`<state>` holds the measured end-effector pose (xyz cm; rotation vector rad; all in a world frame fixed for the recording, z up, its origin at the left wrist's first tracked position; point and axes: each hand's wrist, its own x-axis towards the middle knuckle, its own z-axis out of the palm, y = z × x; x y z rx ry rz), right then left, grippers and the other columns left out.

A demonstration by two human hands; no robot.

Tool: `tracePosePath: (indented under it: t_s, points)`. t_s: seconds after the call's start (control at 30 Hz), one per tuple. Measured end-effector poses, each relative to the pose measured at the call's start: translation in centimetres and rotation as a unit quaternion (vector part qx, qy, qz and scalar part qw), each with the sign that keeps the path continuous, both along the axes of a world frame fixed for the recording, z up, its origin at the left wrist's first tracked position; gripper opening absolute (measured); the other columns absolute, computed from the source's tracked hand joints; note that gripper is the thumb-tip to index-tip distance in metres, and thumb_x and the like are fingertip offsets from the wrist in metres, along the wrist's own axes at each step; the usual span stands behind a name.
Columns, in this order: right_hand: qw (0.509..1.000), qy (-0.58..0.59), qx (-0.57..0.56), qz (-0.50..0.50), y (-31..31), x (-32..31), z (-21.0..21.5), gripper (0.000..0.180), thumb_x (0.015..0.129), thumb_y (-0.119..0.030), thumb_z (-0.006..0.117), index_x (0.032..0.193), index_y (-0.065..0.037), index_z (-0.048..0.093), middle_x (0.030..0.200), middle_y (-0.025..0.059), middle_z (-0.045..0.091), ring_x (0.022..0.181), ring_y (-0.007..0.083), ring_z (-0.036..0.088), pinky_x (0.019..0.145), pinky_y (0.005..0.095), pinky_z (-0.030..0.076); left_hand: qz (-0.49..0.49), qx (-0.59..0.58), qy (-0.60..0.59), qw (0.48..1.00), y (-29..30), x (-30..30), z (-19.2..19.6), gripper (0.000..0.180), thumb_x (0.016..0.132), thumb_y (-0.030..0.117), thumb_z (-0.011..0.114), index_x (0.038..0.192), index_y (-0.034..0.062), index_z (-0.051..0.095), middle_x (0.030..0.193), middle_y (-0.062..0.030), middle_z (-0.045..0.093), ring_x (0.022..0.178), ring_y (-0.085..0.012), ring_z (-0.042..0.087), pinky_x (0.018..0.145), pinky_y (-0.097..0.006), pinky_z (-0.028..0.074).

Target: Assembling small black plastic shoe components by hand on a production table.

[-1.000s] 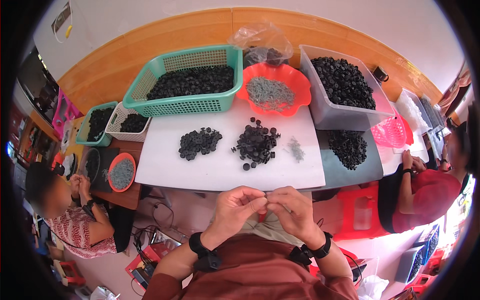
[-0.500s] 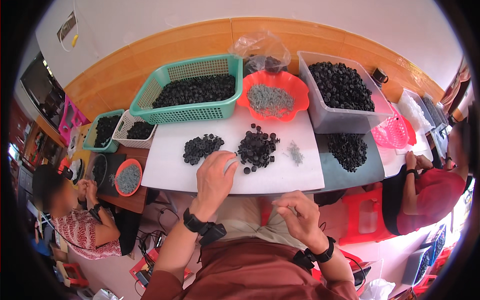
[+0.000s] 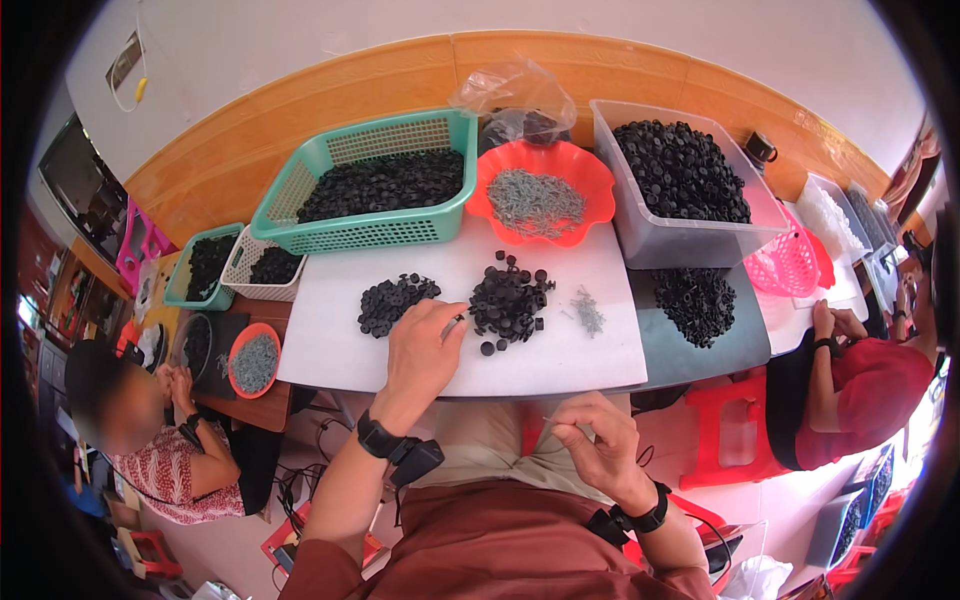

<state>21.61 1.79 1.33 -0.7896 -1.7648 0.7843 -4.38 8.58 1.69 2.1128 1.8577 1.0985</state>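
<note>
From the head camera, the left hand [image 3: 420, 345] sits near the middle of the frame, flat on the white table [image 3: 330, 350]. Its fingers are stretched out and loose, and the tips touch the middle pile of small black round parts [image 3: 508, 300]. You cannot tell if a part is pinched under them. A smaller black pile [image 3: 392, 302] lies just to the left of that hand.

The right hand [image 3: 598, 440] is lower, right of the middle, off the table edge. Its fingers are curled in a pinch; what they hold is too small to see.

At the top are a green basket [image 3: 370, 185], an orange bowl [image 3: 540, 195] of grey bits, and a clear bin [image 3: 680, 190], both basket and bin full of black parts.
</note>
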Motion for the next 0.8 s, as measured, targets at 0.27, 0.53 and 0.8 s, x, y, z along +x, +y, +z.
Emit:
tracePosePath:
  t_s: [0.27, 0.53, 0.8]
  points:
    - [1.000, 0.000, -0.011, -0.006, 0.7, -0.3, 1.0, 0.008, 0.089, 0.003, 0.073, 0.095, 0.000, 0.069, 0.090, 0.0119, 0.069, 0.077, 0.0209, 0.066, 0.070, 0.0301, 0.052, -0.053, -0.144, -0.442, 0.884, -2.8, -1.2, -0.1, 0.019, 0.094, 0.008, 0.073, 0.111, -0.0014, 0.071, 0.100, -0.0067, 0.070, 0.088, -0.0126, 0.067, 0.076, -0.029, 0.057]
    - [0.999, 0.018, 0.028, -0.001, 1.9, -2.1, 2.4, 0.013, 0.087, 0.004, 0.075, 0.098, 0.000, 0.070, 0.091, 0.0114, 0.069, 0.074, 0.0196, 0.065, 0.065, 0.0294, 0.052, -0.110, -0.225, -0.763, 0.596, -5.0, -0.1, 1.2, 0.013, 0.097, 0.004, 0.067, 0.110, 0.0016, 0.068, 0.111, -0.0114, 0.072, 0.096, -0.0163, 0.070, 0.089, -0.032, 0.062]
    - [0.992, 0.023, 0.124, -0.016, 3.2, -4.6, 1.9, 0.018, 0.082, 0.002, 0.080, 0.097, -0.001, 0.071, 0.090, 0.0118, 0.069, 0.072, 0.0220, 0.066, 0.062, 0.0304, 0.053, -0.121, -0.259, -0.804, 0.522, -6.5, 2.2, 1.0, 0.011, 0.099, 0.008, 0.068, 0.109, 0.0062, 0.069, 0.116, -0.0101, 0.072, 0.101, -0.0181, 0.070, 0.093, -0.033, 0.059]
